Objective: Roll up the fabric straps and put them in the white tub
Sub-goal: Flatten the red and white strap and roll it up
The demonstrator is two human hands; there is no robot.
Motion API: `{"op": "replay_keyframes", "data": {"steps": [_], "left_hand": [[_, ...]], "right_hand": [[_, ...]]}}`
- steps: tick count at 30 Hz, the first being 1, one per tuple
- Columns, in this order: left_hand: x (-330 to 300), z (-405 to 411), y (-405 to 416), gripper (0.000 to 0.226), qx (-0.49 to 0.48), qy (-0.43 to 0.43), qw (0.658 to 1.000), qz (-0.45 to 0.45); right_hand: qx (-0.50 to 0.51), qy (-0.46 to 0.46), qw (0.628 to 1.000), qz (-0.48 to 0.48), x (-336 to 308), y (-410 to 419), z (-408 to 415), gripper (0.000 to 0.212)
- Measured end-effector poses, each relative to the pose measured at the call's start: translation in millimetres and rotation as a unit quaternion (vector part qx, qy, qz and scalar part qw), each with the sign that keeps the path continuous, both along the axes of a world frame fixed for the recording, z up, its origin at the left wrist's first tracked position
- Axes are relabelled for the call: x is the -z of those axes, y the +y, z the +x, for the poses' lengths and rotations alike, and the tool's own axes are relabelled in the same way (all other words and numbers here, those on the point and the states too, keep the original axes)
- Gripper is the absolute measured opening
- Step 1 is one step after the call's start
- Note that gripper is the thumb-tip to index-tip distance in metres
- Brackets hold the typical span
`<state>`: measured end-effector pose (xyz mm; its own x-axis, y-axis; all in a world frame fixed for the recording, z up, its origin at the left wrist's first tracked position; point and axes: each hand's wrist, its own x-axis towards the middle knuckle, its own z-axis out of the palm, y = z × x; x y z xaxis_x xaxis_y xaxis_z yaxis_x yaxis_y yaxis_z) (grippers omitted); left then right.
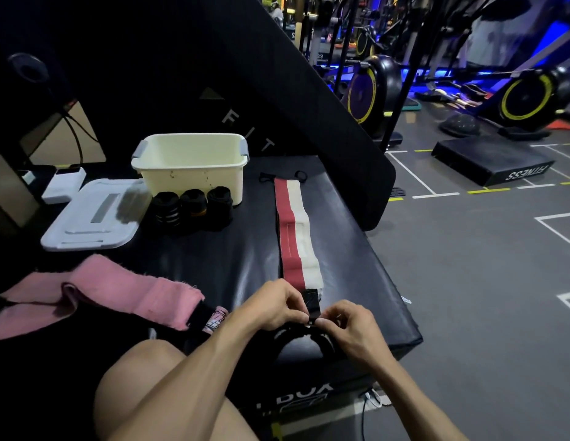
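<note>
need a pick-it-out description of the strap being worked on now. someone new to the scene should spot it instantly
Start at the black padded box with the white tub at its far end. Right of the tub, the red and white strap lies flat, running lengthwise toward the person, whose left hand and right hand pinch its near black end. Unlike the three rolled black straps and the pink strap, it is two-toned.

Flat strap [296, 230] on the box top [357, 249], running away from the left hand [274, 305] and right hand [350, 326] at its near end, three rolled straps [191, 206] ahead-left, touching the tub [190, 163] behind them, lid [93, 214] farther left, loose strap [102, 291] left of the left hand
</note>
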<state>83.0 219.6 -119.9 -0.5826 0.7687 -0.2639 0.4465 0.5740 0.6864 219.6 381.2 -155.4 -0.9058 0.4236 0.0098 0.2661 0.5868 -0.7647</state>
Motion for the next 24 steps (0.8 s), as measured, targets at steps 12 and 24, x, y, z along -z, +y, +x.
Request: {"op": "replay_keyframes", "data": {"steps": [12,24], "left_hand": [[1.6,11.7,4.3,0.005,-0.128,-0.030,0.989,-0.072],[4.7,20.1,2.8,0.022,-0.048,0.193,0.978,-0.070]], "right_hand": [[-0.022,-0.264,0.964,-0.009,-38.7,6.0,-42.4,0.026],[-0.037,-0.374,0.926,-0.038,-42.3,10.1,-67.6,0.028]]}}
